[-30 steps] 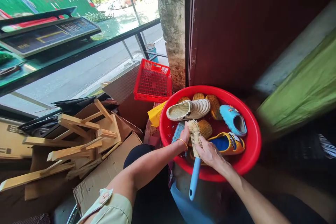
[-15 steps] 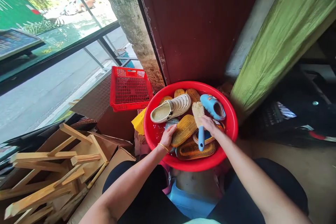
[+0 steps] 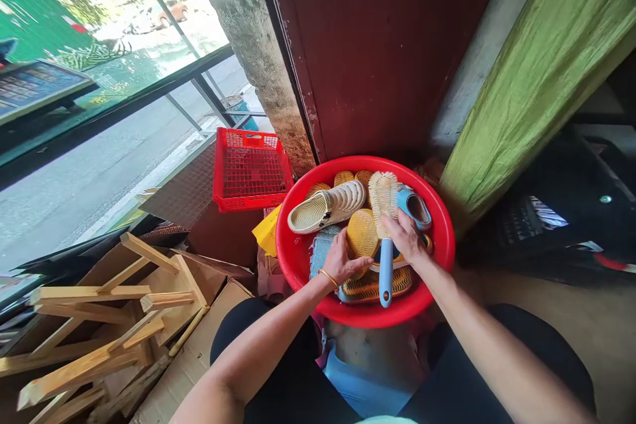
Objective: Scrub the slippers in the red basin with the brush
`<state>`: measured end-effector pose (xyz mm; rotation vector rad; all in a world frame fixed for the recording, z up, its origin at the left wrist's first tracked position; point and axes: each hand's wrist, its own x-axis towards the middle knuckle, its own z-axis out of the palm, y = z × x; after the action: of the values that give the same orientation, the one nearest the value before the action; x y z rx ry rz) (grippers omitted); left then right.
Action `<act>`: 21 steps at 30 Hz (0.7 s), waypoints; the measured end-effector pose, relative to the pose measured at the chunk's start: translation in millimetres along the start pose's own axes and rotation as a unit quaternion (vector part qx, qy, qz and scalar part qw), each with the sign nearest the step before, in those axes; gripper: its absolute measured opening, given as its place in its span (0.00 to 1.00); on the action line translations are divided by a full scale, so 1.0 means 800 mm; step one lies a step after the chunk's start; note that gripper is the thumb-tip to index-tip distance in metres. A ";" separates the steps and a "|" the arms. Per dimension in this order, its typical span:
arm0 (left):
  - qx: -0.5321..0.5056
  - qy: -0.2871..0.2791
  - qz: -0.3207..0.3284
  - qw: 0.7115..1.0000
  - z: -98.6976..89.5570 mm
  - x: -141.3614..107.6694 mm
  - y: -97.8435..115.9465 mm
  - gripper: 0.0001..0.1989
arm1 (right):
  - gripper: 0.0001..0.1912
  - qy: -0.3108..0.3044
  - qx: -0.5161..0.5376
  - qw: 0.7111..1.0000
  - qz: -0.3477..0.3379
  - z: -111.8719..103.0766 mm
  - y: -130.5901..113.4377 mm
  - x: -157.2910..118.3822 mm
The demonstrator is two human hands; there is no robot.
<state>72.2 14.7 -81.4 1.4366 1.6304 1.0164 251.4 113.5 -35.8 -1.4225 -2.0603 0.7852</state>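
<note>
In the red plastic basin (image 3: 377,317), low at centre right of the frame, the left hand (image 3: 342,260) sits against a yellow-soled slipper (image 3: 362,233) tilted up on the pile. Its fingers lie slightly apart on the sole's edge, though whether they grip it cannot be told. A gold bangle (image 3: 328,277) circles that wrist. The right hand (image 3: 405,237) has its fingers closed around the neck of a scrub brush (image 3: 385,265), which stands nearly upright with pale bristles at the top and its blue handle pointing down. Just beyond the brush lies a blue clog (image 3: 415,207), partly hidden, and a cream slipper (image 3: 326,208) sits near the basin's far rim. A red plastic crate (image 3: 251,169) stands just beyond the basin to the left, above cardboard and wooden slats (image 3: 94,324) at lower left.
</note>
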 end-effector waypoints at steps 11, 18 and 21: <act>0.011 0.065 0.003 0.998 0.006 0.006 0.013 0.56 | 0.16 -0.068 -0.077 0.991 -0.083 -0.009 -0.036 -0.039; 0.056 -0.020 0.092 0.994 0.012 -0.009 0.015 0.54 | 0.17 -0.067 -0.259 0.961 -0.077 -0.028 -0.040 -0.036; 0.043 -0.024 0.100 0.994 0.012 -0.013 0.016 0.55 | 0.16 -0.065 -0.252 0.962 -0.077 -0.030 -0.027 -0.024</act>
<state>87.1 6.1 -73.6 1.6959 1.5363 1.0230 260.0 93.6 -5.4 -1.4643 -2.5623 0.3014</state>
